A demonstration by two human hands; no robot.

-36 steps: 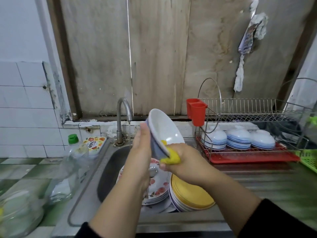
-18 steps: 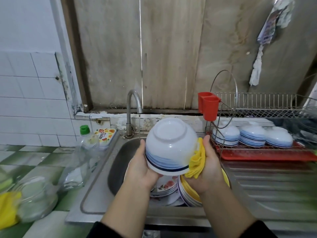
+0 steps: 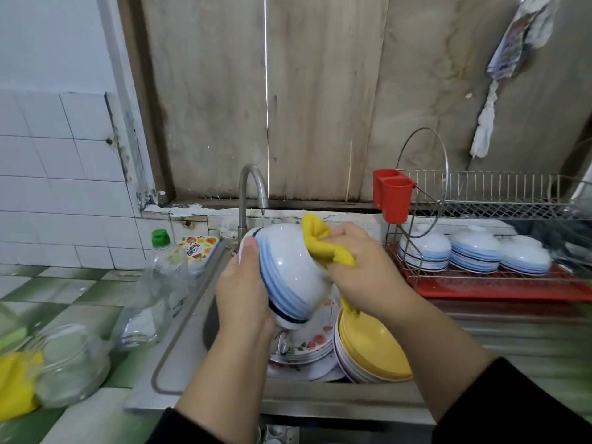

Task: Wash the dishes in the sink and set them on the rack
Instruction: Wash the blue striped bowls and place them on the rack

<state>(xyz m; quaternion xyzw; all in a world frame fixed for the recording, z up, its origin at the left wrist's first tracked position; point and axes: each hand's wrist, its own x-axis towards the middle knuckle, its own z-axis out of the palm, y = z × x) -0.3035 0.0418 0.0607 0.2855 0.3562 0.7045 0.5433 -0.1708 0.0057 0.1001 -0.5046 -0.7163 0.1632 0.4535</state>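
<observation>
Left hand [image 3: 243,293] grips bowl [image 3: 288,270] rim; right hand [image 3: 362,267] pinches cloth [image 3: 323,243] above sink [image 3: 179,328].

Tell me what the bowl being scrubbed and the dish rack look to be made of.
White blue-banded bowl: glossy, with sharp highlights, so glazed ceramic or melamine; the look leaves it open. Wire dish rack: thin shiny silver rods, likely steel or chromed metal, over a red, seemingly plastic tray.

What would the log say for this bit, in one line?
step: scrubbing | left hand: holds bowl | right hand: rubs cloth on bowl | rack: washed bowls waiting
</observation>
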